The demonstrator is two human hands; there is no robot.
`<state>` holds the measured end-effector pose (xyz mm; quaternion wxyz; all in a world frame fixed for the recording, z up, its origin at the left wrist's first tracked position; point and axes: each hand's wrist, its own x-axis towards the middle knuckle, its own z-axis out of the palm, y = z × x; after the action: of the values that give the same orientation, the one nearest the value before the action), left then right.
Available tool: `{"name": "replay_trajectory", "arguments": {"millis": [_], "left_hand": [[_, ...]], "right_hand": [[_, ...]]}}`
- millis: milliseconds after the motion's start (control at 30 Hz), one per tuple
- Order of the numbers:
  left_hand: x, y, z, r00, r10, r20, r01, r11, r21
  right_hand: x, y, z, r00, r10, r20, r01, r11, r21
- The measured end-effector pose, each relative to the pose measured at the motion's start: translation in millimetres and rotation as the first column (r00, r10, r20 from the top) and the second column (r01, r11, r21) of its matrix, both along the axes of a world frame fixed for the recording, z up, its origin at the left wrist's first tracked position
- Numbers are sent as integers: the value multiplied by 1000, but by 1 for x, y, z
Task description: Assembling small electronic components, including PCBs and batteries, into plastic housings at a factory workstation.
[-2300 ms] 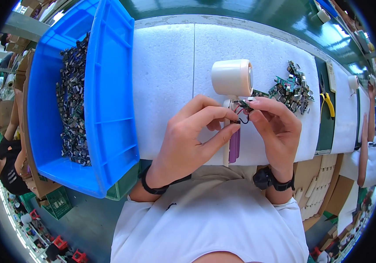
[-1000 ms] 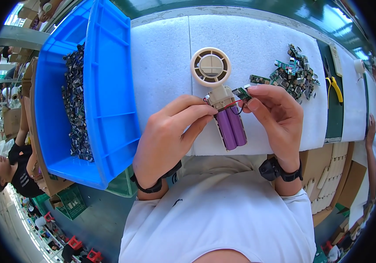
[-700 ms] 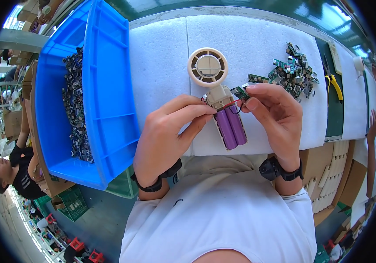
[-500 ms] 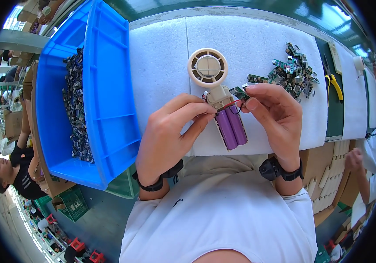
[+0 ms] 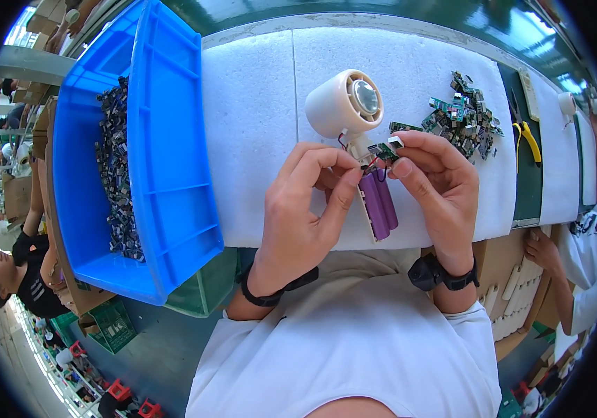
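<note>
A cream handheld fan with an opened handle lies on the white foam sheet, its round head tipped to one side. Two purple battery cells show in the handle. My left hand closes on the fan at its neck, fingertips beside the wires; exactly what they pinch there is partly hidden. Between thumb and fingers, my right hand grips a small green circuit board with a silvery connector. Thin red and black wires run between the board and the fan's handle.
A blue bin of small dark boards stands at left. Loose circuit boards are heaped at right, near yellow-handled pliers. A cardboard box of cream parts sits lower right, where another person's hand reaches in.
The fan has rolled over and shifted right, so its head now shows a shiny round centre. My left hand moved right with it. My right hand still holds the board.
</note>
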<state>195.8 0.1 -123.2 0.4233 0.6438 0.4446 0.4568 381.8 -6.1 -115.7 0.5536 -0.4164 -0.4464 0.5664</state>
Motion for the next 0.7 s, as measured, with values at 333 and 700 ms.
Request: {"name": "replay_trajectory", "arguments": {"millis": [333,700], "left_hand": [[15,1,-2,1000,17,14,-18,999,38],[14,3,-2,1000,-17,-6,17,999,40]], "right_hand": [[-6,1,5,995,-39,93,43,998,-39],[-3,1,-4,998,-44,52,41,998,57]]}}
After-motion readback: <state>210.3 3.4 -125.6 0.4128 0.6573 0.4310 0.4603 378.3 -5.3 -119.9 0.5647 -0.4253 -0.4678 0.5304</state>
